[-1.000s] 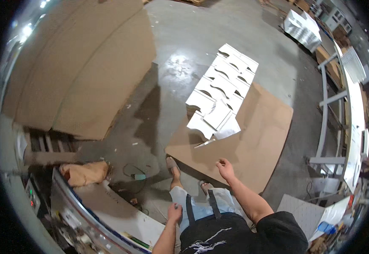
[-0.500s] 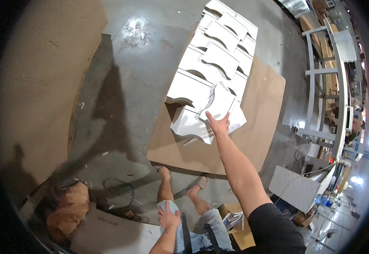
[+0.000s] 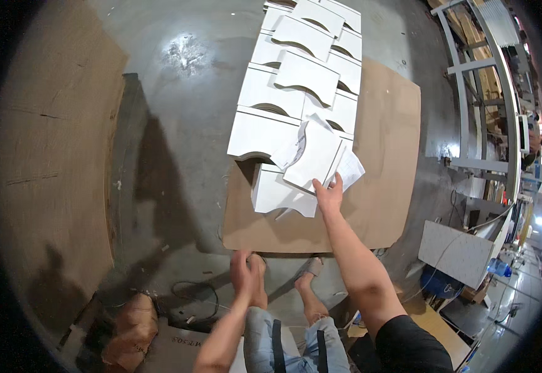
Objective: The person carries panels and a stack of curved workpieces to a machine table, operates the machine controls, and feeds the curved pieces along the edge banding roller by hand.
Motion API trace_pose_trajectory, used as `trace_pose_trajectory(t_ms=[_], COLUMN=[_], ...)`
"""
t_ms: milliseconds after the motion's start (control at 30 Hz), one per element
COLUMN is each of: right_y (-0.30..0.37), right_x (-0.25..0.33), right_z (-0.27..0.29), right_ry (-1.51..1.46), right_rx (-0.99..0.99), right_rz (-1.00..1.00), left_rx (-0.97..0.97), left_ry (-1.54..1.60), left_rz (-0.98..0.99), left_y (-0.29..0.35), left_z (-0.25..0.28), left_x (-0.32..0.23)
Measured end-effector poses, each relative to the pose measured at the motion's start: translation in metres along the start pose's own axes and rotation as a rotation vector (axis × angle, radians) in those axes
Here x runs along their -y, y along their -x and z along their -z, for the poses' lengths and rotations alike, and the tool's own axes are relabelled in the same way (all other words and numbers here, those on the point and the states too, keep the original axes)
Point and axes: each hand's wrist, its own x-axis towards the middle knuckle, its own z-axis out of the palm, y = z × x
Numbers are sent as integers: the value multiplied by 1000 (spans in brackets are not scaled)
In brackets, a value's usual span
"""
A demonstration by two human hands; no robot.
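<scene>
My right hand [image 3: 329, 194] grips the near edge of a white panel [image 3: 313, 154] that has one wavy side and a thin dark groove. The panel lies at an angle on top of sheets of white paper [image 3: 350, 170], over the near end of the stacks. My left hand [image 3: 241, 275] hangs in front of my lower leg, smeared by motion, touching no panel. Below the held panel sits another white panel [image 3: 277, 194] with a curved near edge. Further off, stacks of similar white panels [image 3: 308, 71] overlap in rows.
Under the stacks lies a brown board [image 3: 386, 186] on the grey floor [image 3: 190, 124]. A large brown sheet [image 3: 59, 161] stands at the left. On the right are a grey metal frame [image 3: 501, 112] and a white box-like unit [image 3: 454, 248]. A cable [image 3: 199, 285] curls near my feet.
My left hand has moved from my knee forward, past the lower leg. My right hand stays at the panel's edge, and the view has shifted, with the stacks sitting higher in it.
</scene>
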Motion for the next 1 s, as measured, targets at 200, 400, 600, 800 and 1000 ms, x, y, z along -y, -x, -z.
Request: trace_pose_trajectory(t_ms=[200, 400, 600, 800, 1000], right_y=[-33, -14, 26, 59, 69], right_x=[-36, -55, -57, -80, -44], right_z=[13, 31, 50, 89, 104], right_ry=[-127, -417, -502, -757, -726], right_rx=[271, 374, 400, 417, 325], right_rz=[-294, -388, -456, -382, -359], left_rx=[-91, -84, -117, -167, -376], left_ry=[-75, -400, -375, 130, 603], left_rz=[-492, -199, -279, -260, 192], left_y=[-197, -229, -226, -195, -128], left_z=[-20, -42, -53, -31, 38], left_x=[-144, -172, -162, -195, -44])
